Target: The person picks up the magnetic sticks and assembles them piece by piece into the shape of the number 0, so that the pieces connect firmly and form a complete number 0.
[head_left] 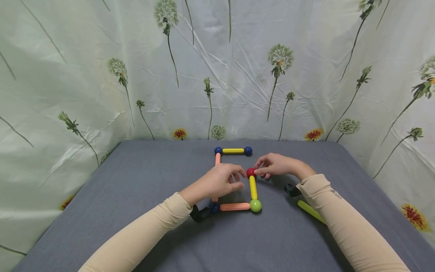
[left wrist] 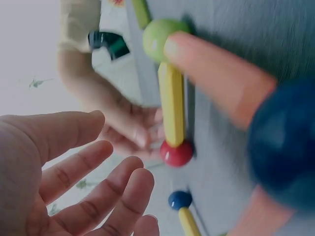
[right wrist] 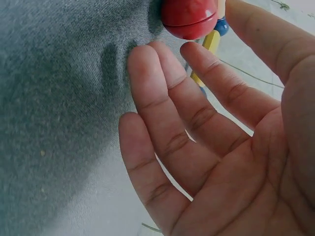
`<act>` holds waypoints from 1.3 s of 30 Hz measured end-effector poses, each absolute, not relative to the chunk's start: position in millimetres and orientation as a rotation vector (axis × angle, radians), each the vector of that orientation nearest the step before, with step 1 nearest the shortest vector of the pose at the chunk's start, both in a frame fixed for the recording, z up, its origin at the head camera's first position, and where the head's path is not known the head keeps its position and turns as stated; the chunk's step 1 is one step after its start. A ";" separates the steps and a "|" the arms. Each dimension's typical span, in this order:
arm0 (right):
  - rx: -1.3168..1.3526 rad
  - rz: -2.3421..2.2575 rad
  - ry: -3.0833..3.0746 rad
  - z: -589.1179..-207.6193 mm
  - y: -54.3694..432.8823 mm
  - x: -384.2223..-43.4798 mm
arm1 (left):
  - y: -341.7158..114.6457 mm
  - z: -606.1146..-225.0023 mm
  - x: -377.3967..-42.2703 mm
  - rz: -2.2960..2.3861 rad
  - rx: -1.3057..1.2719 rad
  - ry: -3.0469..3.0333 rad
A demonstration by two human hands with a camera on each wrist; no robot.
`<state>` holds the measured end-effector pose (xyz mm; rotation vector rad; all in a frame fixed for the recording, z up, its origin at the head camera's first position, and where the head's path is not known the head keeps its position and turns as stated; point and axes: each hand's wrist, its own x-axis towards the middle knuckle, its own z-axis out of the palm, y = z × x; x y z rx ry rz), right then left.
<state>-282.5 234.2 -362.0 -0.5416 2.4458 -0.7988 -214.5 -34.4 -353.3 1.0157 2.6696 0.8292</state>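
A red ball (head_left: 250, 172) caps the far end of a yellow rod (head_left: 253, 187), whose near end meets a green ball (head_left: 255, 206). My right hand (head_left: 276, 165) is beside the red ball, thumb tip close against it; the fingers are relaxed and apart in the right wrist view, not wrapped round it. Just left of that ball hovers my left hand (head_left: 222, 179), fingers loosely bent and holding nothing. A salmon rod (head_left: 235, 206) links the green ball to a dark blue ball (head_left: 214, 207). Another salmon rod (head_left: 218, 158) runs away from me, partly hidden by the left hand.
At the back, a yellow rod (head_left: 233, 150) lies between a blue ball (head_left: 218, 150) and a second blue ball (head_left: 248, 151). A loose lime-green rod (head_left: 310, 210) lies partly under the right forearm. A flower-printed curtain (head_left: 238, 75) stands behind the grey cloth surface (head_left: 153, 173).
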 end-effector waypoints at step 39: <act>-0.555 -0.626 2.576 -346.0 297.8 -221.8 | -81.0 -373.6 -314.5 1.082 0.259 2.848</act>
